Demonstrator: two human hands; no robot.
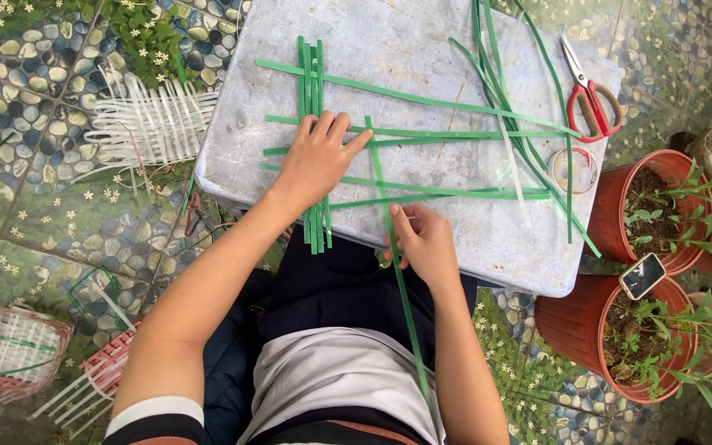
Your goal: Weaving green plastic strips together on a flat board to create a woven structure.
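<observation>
Strips (313,124) on table (455,49) pinned flat by my left hand (316,158), fingers together; right hand (422,241) fingers clamped on loose strip (382,185), w/ risk weave shifts if I ease pressure.

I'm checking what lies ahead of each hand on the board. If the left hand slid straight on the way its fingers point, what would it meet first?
The left hand points up and right. Its fingertips already touch the single upright green strip, so that comes first.
</observation>
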